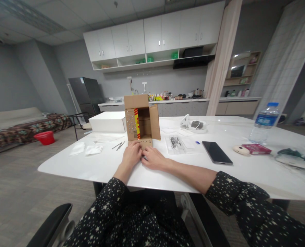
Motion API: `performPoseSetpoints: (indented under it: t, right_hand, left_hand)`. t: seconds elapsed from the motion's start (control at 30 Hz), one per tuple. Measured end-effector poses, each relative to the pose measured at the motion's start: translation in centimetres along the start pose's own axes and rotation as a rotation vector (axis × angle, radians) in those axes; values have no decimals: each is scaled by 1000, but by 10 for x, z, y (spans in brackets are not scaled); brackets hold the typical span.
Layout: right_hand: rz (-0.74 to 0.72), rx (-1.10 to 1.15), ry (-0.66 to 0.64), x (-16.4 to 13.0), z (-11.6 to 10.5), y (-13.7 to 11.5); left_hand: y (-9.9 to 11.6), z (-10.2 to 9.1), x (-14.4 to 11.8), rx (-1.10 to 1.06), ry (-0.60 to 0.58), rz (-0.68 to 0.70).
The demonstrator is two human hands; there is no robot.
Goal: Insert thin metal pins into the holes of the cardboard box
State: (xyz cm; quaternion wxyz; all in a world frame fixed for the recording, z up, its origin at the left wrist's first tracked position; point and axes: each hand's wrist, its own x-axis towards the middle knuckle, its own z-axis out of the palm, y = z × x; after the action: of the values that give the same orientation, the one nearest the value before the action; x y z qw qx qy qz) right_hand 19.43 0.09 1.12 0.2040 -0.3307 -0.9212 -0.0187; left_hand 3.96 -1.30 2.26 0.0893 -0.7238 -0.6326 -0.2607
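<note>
An open cardboard box (155, 121) lies on its side on the white table, its opening facing me. Small pale dots cover its left flap, beside a yellow and red strip of tape (136, 123). The lower flap (147, 142) lies toward me and bears a row of small dots. My left hand (133, 153) is at that flap's left side, fingers bent and drawn together. Close against it, my right hand (151, 158) has its fingertips curled at the flap's near edge. Whatever is between the fingers is hidden or too small to tell.
Left of the box are a white box (108, 122), metal tweezers-like tools (120, 145) and white tissues (94, 150). To the right are a clear plastic case (179, 145) with dark small pieces, a phone (216, 152), a pink pack (257, 149) and a water bottle (264, 123).
</note>
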Motion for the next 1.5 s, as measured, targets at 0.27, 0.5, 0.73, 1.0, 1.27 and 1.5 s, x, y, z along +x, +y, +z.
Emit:
performPoseSetpoints:
  t: [0.27, 0.5, 0.73, 1.0, 1.27, 1.5]
  right_hand:
    - [-2, 11, -2, 0, 0, 0]
    - [4, 12, 0, 0, 1, 0]
    - [4, 27, -8, -1, -1, -1]
    - [1, 26, 0, 0, 1, 0]
    - [4, 16, 1, -1, 0, 0]
    - [14, 26, -19, -1, -3, -2]
  left_hand:
    - [-6, 6, 0, -8, -2, 22]
    - [-4, 2, 1, 17, 6, 0]
    - [-5, -1, 1, 66, 1, -23]
    - [-8, 2, 2, 67, 10, -19]
    - [-8, 3, 1, 95, 27, -20]
    - [-7, 1, 1, 128, 32, -40]
